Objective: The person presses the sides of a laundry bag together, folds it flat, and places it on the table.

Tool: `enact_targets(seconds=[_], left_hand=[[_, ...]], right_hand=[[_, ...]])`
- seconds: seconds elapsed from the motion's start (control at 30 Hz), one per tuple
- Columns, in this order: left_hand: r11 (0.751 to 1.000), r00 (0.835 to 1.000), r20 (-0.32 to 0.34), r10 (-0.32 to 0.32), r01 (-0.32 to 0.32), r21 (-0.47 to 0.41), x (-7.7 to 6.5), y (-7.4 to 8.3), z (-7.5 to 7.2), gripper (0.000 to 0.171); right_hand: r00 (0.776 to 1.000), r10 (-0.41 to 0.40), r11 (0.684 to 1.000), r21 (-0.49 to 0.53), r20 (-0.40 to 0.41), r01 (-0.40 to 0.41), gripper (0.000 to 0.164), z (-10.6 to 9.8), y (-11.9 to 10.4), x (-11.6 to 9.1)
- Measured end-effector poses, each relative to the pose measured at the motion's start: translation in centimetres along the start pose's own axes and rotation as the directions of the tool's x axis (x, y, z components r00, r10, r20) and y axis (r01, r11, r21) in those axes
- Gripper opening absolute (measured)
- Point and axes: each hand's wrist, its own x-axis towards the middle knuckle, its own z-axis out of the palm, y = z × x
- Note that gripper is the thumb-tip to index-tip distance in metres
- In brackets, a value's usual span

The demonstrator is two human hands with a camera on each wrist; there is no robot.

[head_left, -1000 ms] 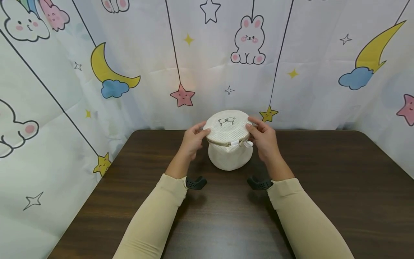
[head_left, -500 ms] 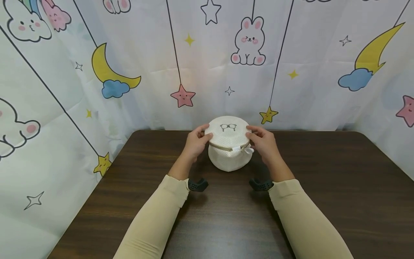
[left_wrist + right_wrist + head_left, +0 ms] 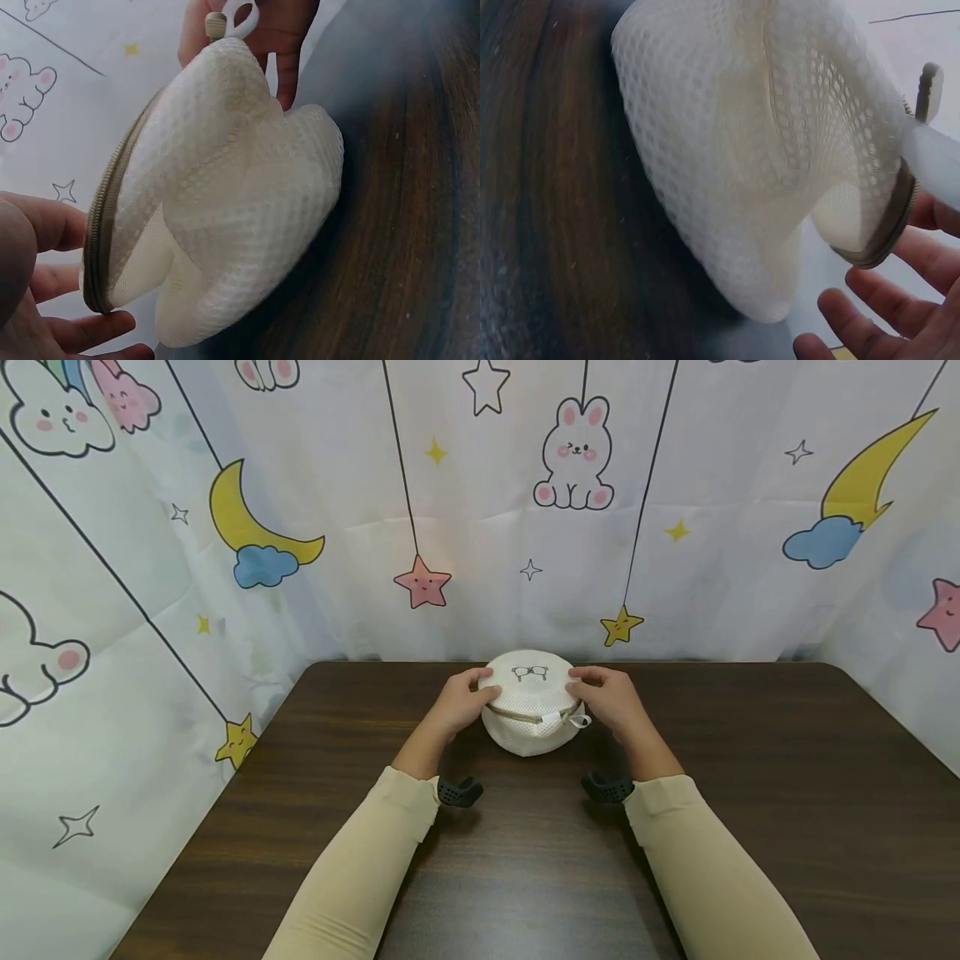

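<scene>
A round white mesh laundry bag (image 3: 525,693) stands at the table's far side, with a small glasses drawing on its top and a zipper around the upper edge. My left hand (image 3: 462,700) pinches the rim on the left, thumb on top. On the other side my right hand (image 3: 609,697) pinches the rim likewise. The mesh side (image 3: 240,187) sags inward in folds in the left wrist view, below the tan zipper (image 3: 112,202). A white loop (image 3: 581,721) hangs near the zipper end. In the right wrist view, several fingers (image 3: 889,300) spread under the zippered edge.
The dark wooden table (image 3: 480,877) spreads out around the bag. Directly behind its far edge hangs a white curtain (image 3: 337,610) printed with rabbits, moons and stars. Each wrist wears a black band, the left band (image 3: 460,792) and the right band (image 3: 606,788).
Both hands have come down with the bag's rim, so its top sits lower and its side has folded shorter. The bag's base has stayed about where it was.
</scene>
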Motion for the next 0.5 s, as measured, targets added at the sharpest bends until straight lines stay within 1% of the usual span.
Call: enact_targets(seconds=[0.13, 0.2, 0.27, 0.37, 0.5], left_hand=[[0.999, 1.000, 0.023, 0.008, -0.009, 0.035, -0.02, -0.12, 0.05, 0.051], [0.999, 0.999, 0.032, 0.016, -0.017, 0.044, -0.02, -0.10, 0.04, 0.053], [0.997, 0.998, 0.047, 0.029, -0.032, 0.068, -0.09, 0.03, 0.01, 0.055], [0.991, 0.996, 0.072, 0.051, -0.060, 0.119, -0.20, 0.28, 0.02, 0.058], [0.976, 0.994, 0.091, 0.060, -0.077, 0.204, -0.18, 0.26, 0.21, 0.060]], right_hand=[[0.999, -0.026, 1.000, -0.003, 0.019, 0.026, 0.045, 0.04, 0.20, 0.08], [0.998, -0.062, 0.998, 0.004, 0.030, 0.062, 0.047, 0.03, 0.20, 0.13], [0.993, -0.106, 0.994, 0.000, 0.059, 0.106, 0.049, 0.03, 0.17, 0.17], [0.980, -0.157, 0.984, -0.066, 0.119, 0.166, 0.054, 0.06, 0.15, 0.18], [0.969, -0.171, 0.963, -0.177, 0.180, 0.203, 0.060, 0.27, 0.20, 0.15]])
